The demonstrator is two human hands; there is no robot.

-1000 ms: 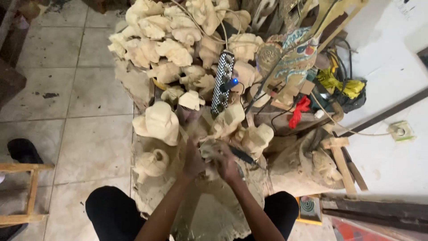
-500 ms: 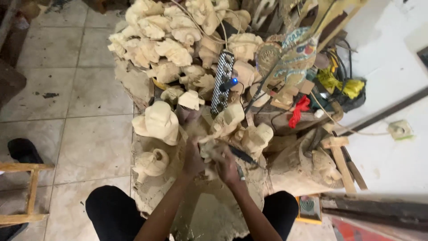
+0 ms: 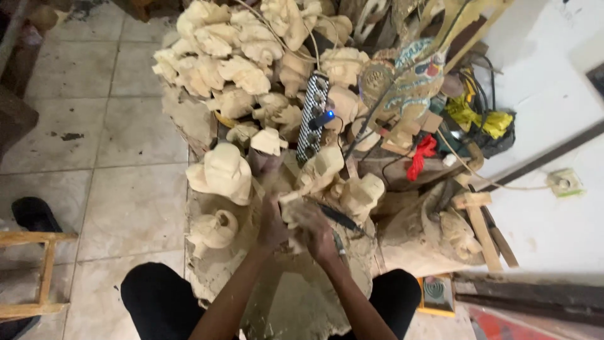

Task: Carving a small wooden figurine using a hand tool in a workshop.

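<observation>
Carved wooden figure [image 3: 290, 211], small and pale, sits at the lower middle of the frame, pressed between both hands over a dusty, chip-covered work block [image 3: 296, 302]. The left hand [image 3: 272, 223] wraps its fingers around the piece from the left and steadies it. The right hand [image 3: 314, 232] is curled closed over the piece's right side; a dark slim tool [image 3: 340, 219] lies just beside it, running toward the right, but I cannot tell whether the fingers actually grip it or only rest next to it.

Judging by the posture, the step in hand looks like fine shaping or cleaning of the figure while it is held firmly against the block. A next move would call for a steady left grip and short, controlled strokes, since the fingers lie very close to where the work is.

Unfinished carvings crowd the space: a large rounded one [image 3: 221, 173] at middle left, a smaller one [image 3: 214, 230] below it, two more [image 3: 343, 182] just above the hands, and a heap [image 3: 233, 56] across the upper part of the frame. A black-and-white power strip [image 3: 313, 116] with a blue plug stands above the hands, and its cords trail toward painted flat figures [image 3: 409, 75] at upper right. These neighbours leave little elbow room. A wooden stool [image 3: 38, 271] sits at lower left on the tiled floor [image 3: 126, 145].
</observation>
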